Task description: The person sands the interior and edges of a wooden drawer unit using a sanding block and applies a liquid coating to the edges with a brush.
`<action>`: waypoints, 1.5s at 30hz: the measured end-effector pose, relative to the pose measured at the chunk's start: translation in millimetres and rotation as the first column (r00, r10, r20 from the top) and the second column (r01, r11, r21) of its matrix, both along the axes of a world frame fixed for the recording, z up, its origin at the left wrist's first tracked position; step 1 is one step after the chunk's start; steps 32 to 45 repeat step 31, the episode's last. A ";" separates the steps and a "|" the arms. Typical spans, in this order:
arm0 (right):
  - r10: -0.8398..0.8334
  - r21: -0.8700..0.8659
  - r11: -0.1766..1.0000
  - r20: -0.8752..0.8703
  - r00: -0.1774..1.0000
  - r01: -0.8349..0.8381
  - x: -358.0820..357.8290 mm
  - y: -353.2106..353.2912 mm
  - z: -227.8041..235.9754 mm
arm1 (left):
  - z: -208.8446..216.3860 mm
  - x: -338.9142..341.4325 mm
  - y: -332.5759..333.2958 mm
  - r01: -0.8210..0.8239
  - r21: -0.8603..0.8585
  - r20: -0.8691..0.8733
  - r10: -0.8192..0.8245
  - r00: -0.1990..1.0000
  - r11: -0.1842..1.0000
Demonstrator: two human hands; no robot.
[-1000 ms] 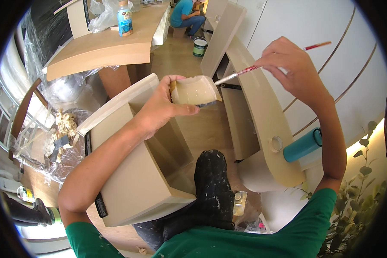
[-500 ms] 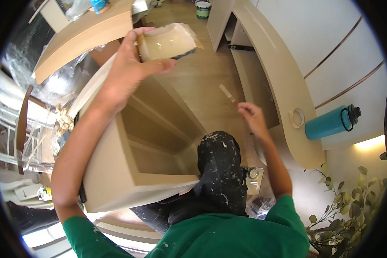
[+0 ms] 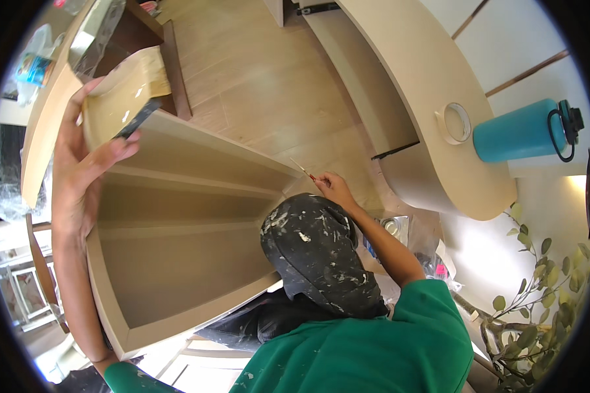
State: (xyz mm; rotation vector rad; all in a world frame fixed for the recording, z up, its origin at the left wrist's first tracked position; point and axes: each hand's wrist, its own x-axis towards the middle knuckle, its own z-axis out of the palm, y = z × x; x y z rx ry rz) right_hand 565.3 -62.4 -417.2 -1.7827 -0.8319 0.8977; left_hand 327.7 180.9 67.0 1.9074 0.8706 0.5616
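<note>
My left hand [image 3: 84,160] is closed around a cut-open carton [image 3: 126,98] with pale cream liquid, likely paint, in it. The carton is tilted above the far left end of a long beige cabinet box [image 3: 177,274], whose open side faces up. Inside the box run shelf-like ledges. A thin paintbrush [image 3: 301,168] with a reddish handle is pinched in my right hand [image 3: 335,190], bristles pointing far and left. The brush tip is by the box's far right edge; whether it touches I cannot tell. My paint-spotted knee [image 3: 314,242] is against the box's right end.
On the right, a curved beige counter [image 3: 432,167] carries a roll of tape [image 3: 453,123] and a teal bottle [image 3: 514,131] lying on its side. A metal can [image 3: 392,226] stands beside my right forearm. Leafy branches [image 3: 537,301] fill the lower right. A wooden table edge [image 3: 42,131] borders the left.
The view has shifted, so the box appears turned and farther into view. My left hand has moved left with the carton. My right hand has brought the brush left, closer to the box.
</note>
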 end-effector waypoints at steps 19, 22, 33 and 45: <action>-0.034 -0.065 0.998 -0.254 0.967 0.018 -18.6 -20.0 -59.2 | -6.4 -39.8 28.7 -0.124 0.078 -0.110 0.132 0.985 0.989; -0.039 -0.118 0.993 -0.274 0.961 0.006 -21.7 -25.8 -59.3 | -4.1 -45.1 36.1 -0.111 0.039 -0.125 0.115 0.985 0.993; -0.023 -0.068 0.998 -0.251 0.968 0.007 -28.1 -19.5 -67.8 | -4.4 -74.5 54.4 -0.006 0.051 -0.165 0.014 0.986 0.999; -0.023 -0.068 0.998 -0.251 0.968 0.007 -28.1 -19.5 -67.8 | -4.4 -74.5 54.4 -0.006 0.051 -0.165 0.014 0.986 0.999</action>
